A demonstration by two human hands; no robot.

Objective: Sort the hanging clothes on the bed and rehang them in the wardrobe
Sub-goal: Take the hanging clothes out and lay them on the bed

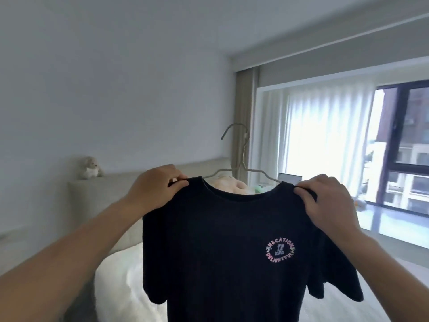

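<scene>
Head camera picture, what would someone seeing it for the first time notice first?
A black T-shirt fills the centre, held up on a pale wire hanger with the left hand and right hand pinching its shoulders. A round pink print reading VACATION and DELIGHTFUL stands out on its chest. Behind at right a bright window with sheer curtains glows, and a small plush toy sits on the headboard at left.

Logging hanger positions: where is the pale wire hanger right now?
Head view, centre: the pale wire hanger sits inside the black printed T-shirt, held up between the left hand and right hand.
</scene>
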